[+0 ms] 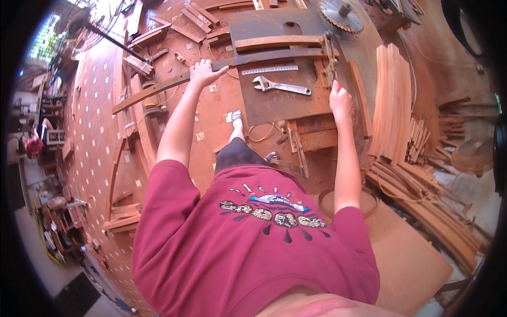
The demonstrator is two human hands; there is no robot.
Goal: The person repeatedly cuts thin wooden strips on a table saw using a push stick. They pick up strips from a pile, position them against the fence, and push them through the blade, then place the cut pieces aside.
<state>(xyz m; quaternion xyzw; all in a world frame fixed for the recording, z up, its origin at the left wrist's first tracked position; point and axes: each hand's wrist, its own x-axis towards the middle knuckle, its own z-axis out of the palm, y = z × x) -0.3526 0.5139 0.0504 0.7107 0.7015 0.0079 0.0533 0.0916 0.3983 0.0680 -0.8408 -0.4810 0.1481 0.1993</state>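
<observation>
A long, narrow wooden strip (158, 89) slants from the left across a dark work table (253, 108). My left hand (205, 74) is on the strip just off the table's left edge, fingers over it and thumb stretched along it. My right hand (340, 100) is closed around the red-tipped handle of a slim metal tool, which looks like a clamp (330, 61), at the strip's right end. Beyond the strip lies a second, shorter wooden piece (280, 43). A steel ruler (270, 70) and an adjustable wrench (282, 85) lie on the table between my hands.
A toothed circular saw blade (340, 16) is at the table's far right corner. Stacked boards (391, 105) and curved wooden strips (422, 211) line the right. Loose wood pieces (198, 18) lie on the tiled floor (95, 137). Another person (36, 145) is at far left.
</observation>
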